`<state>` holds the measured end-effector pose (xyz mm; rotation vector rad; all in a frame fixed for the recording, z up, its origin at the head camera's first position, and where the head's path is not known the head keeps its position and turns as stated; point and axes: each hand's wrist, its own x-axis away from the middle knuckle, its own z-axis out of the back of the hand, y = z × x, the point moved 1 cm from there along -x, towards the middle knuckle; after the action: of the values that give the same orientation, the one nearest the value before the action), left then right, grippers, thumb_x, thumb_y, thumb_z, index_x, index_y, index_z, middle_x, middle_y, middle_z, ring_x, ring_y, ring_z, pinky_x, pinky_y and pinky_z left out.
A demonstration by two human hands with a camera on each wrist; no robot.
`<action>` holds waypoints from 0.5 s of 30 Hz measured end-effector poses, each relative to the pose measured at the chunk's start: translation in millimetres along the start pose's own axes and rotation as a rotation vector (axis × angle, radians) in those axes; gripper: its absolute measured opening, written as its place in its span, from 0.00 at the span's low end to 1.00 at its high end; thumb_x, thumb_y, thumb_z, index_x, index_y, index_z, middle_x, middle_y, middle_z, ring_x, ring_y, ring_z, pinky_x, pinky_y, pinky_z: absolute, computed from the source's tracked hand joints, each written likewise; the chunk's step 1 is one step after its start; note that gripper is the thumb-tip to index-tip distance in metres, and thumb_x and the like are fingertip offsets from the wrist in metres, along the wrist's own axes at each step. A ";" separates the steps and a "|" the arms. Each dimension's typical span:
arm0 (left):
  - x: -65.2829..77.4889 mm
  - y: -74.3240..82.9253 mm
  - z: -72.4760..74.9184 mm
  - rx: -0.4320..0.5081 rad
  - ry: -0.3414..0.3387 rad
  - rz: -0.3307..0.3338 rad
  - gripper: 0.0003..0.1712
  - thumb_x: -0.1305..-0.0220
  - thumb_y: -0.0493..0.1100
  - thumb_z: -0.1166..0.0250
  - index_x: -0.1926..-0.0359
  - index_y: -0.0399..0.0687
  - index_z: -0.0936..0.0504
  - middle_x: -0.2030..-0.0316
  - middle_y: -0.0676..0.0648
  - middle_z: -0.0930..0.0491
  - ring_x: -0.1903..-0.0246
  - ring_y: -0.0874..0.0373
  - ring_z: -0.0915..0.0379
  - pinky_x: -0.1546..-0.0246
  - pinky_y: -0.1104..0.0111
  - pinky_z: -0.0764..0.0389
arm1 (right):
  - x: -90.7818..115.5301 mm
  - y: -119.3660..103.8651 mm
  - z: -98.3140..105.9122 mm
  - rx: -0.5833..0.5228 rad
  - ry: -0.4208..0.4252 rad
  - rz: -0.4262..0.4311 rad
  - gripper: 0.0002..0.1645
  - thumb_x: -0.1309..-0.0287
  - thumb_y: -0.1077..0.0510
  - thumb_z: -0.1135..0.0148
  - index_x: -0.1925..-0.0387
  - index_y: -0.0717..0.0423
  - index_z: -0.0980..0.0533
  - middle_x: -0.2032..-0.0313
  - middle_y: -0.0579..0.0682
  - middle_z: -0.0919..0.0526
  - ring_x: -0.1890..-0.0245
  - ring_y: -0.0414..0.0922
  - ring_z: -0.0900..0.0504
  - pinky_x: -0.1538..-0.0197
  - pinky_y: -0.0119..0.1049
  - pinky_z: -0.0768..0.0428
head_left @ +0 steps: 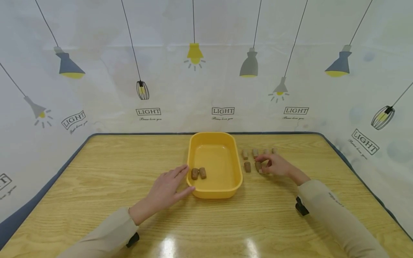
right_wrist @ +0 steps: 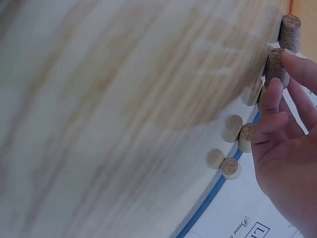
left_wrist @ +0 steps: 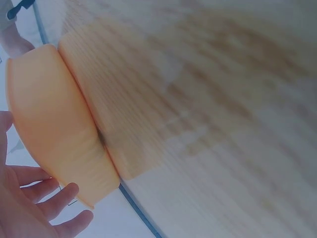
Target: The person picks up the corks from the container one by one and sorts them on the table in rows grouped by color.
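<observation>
My right hand (head_left: 275,165) pinches a brown cork (head_left: 258,166) between thumb and fingers, at the right of a yellow plastic box (head_left: 214,194). In the right wrist view the same cork (right_wrist: 275,69) stands upright in the fingertips. Left of it, another cork (head_left: 247,167) stands on the table, and several more corks (head_left: 245,154) form a row behind. Two corks (head_left: 202,173) sit side by side inside the box, near its left wall. My left hand (head_left: 164,190) rests with extended fingers at the box's left rim; the left wrist view shows its spread fingers (left_wrist: 59,201) beside the box wall.
The wooden table (head_left: 122,161) carries the box at its far middle. Behind the far edge hangs a pale backdrop (head_left: 180,93) printed with lamps and lettering. Dark straps or devices (head_left: 301,206) show beneath both sleeves.
</observation>
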<state>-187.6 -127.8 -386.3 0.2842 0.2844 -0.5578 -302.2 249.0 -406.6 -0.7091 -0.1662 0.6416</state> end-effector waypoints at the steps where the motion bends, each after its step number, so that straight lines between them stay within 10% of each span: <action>1: 0.0 0.1 0.0 0.000 -0.001 -0.001 0.38 0.42 0.61 0.46 0.41 0.38 0.34 0.43 0.42 0.35 0.49 0.47 0.35 0.54 0.53 0.33 | 0.0 -0.2 -0.2 -0.003 0.001 -0.005 0.22 0.52 0.66 0.39 0.52 0.71 0.30 0.52 0.64 0.28 0.64 0.50 0.26 0.68 0.34 0.27; 15: 0.1 -0.2 0.1 0.018 -0.010 0.002 0.38 0.42 0.61 0.47 0.41 0.38 0.35 0.43 0.42 0.36 0.48 0.47 0.36 0.53 0.53 0.34 | 1.2 -9.4 8.3 0.025 -0.019 -0.083 0.24 0.47 0.62 0.41 0.48 0.66 0.32 0.53 0.62 0.28 0.65 0.48 0.27 0.64 0.39 0.28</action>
<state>-187.7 -128.0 -386.2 0.2989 0.2695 -0.5601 -299.6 248.8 -394.3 -0.6691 -0.2039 0.5700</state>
